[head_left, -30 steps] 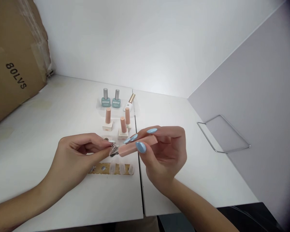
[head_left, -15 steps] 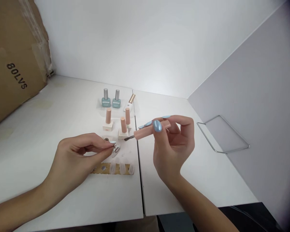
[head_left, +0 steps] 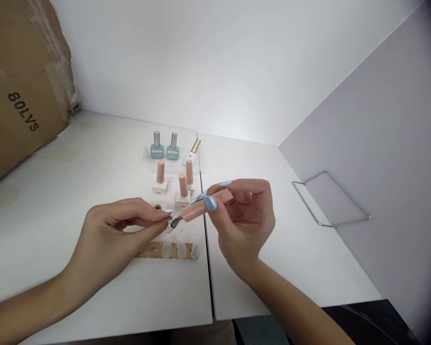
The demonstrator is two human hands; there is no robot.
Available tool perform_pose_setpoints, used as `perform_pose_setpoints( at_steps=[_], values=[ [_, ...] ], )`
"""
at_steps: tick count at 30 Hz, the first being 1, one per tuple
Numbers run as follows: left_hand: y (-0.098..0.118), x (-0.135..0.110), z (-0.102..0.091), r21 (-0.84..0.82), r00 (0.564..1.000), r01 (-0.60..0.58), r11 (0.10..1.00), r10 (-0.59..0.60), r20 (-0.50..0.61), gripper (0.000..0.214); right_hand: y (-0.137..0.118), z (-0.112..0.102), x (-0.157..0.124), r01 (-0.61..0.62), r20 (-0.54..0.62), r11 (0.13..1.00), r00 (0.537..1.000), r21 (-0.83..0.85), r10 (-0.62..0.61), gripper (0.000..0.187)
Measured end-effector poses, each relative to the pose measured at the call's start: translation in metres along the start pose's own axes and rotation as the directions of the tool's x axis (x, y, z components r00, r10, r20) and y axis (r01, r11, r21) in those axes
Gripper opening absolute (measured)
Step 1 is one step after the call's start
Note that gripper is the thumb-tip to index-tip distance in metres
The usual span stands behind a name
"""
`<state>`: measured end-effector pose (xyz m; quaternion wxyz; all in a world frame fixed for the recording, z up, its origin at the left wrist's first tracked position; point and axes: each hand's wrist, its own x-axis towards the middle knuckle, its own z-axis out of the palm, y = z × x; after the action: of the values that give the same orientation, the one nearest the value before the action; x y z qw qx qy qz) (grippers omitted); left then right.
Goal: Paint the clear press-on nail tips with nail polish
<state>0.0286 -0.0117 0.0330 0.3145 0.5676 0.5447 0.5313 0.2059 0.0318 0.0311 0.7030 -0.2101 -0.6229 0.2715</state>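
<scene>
Pink brush (head_left: 196,210), gripped by the right hand (head_left: 244,225), meets the nail tip (head_left: 170,229) pinched by the left hand (head_left: 120,225), above the gold strip (head_left: 158,250); coating seems under way, whether the strip's three tips (head_left: 181,249) are done unclear.

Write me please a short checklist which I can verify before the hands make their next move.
1. Held nail tip pinched in left hand: ok.
2. Brush cap gripped in right hand: ok.
3. Brush lined up with the held nail tip: ok, they overlap in view; firmness of contact cannot be told.
4. Coating even on the held nail tip: cannot tell, too small and partly covered.
5. Three pale nail tips in place on the gold-brown strip: ok.
6. Bottles upright: not ok for all; the gold-capped bottle is tilted, the three pink-capped bottles stand upright.
</scene>
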Motion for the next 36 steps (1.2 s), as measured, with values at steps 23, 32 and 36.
perform_pose_setpoints(
  at_steps=[23,32,36],
  values=[
    [-0.0011,-0.0025,0.0006,0.07,0.988,-0.153,0.986,0.154,-0.001,0.016,0.0002,0.0007,0.0006,-0.047,0.015,0.998,0.999,-0.034,0.047,0.02],
    [-0.0018,-0.0047,-0.0021,0.086,0.998,-0.068,0.994,0.068,-0.005,0.009,0.0022,-0.0061,0.0067,-0.196,-0.129,0.976,0.975,-0.093,0.184,0.024],
    [-0.0002,-0.0002,-0.0031,0.04,0.998,0.064,0.997,-0.065,0.01,0.007,0.0033,-0.0046,0.0047,-0.075,-0.107,0.997,0.992,-0.024,0.072,0.019]
  ],
)
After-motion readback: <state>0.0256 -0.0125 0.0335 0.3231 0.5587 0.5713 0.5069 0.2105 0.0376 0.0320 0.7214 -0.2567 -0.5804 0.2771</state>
